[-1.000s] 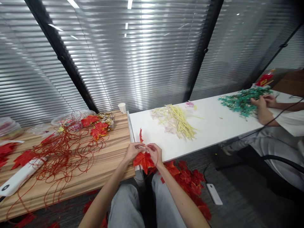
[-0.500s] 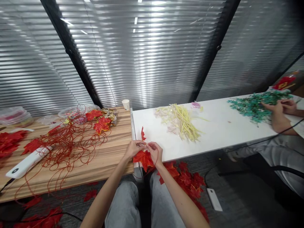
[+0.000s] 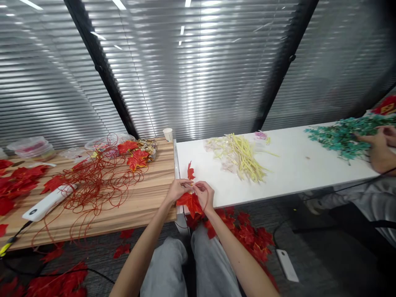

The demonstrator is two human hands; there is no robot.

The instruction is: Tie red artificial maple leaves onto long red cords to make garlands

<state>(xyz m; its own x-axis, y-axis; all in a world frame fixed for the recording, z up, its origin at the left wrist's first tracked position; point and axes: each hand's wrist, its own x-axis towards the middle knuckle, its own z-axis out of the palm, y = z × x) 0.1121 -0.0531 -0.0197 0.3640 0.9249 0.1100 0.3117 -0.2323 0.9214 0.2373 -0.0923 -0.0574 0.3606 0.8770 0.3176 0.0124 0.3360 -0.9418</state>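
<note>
My left hand [image 3: 180,189] and my right hand [image 3: 204,194] meet at the seam between the two tables, fingertips pinched together on the stem area of a red maple leaf [image 3: 192,203]. The leaf hangs below my fingers, and a smaller red leaf [image 3: 190,170] points up beyond them. What exactly each fingertip pinches is too small to tell. A tangle of red cord [image 3: 95,181] lies on the wooden table to the left, next to red leaves [image 3: 137,159] with gold packaging.
Yellow stems [image 3: 246,159] in clear wrap lie on the white table [image 3: 287,169]. A paper cup [image 3: 168,134] stands at the back. On the left is a white device [image 3: 49,203]. Another person's hands hold teal foliage [image 3: 343,136] at right. Red leaves [image 3: 247,235] hang beside my legs.
The view has shifted slightly, so the tables and items appear further right. My hands remain together at the leaf, with only a slight change in the fingers.
</note>
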